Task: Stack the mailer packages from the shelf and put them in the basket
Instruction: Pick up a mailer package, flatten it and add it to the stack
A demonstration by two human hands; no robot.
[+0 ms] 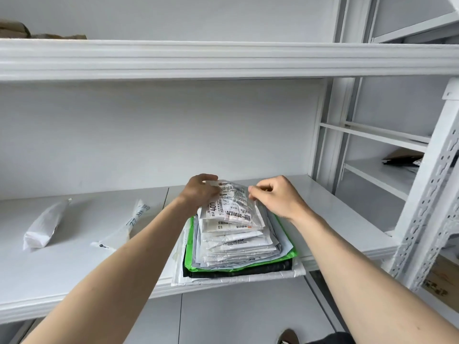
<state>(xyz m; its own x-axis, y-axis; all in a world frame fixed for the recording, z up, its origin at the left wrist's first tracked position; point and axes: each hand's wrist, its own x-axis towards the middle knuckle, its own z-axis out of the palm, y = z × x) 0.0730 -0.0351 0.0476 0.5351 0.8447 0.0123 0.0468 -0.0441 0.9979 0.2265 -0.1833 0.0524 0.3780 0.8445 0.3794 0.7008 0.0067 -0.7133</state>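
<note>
Both hands — left hand point(200, 192), right hand point(274, 196) — on top mailer point(232, 206) (seemingly pinched).

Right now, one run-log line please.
left hand and right hand: grip top mailer | stack: on shelf | loose mailers: two at left

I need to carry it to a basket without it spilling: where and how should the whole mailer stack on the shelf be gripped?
Probably from below at its two sides. The stack is widest at the bottom mailers and tapers upward, and its front edge overhangs the shelf. Sliding fingers under the left and right edges of the big white bottom mailer, thumbs pressing on top, should support it all.
</note>
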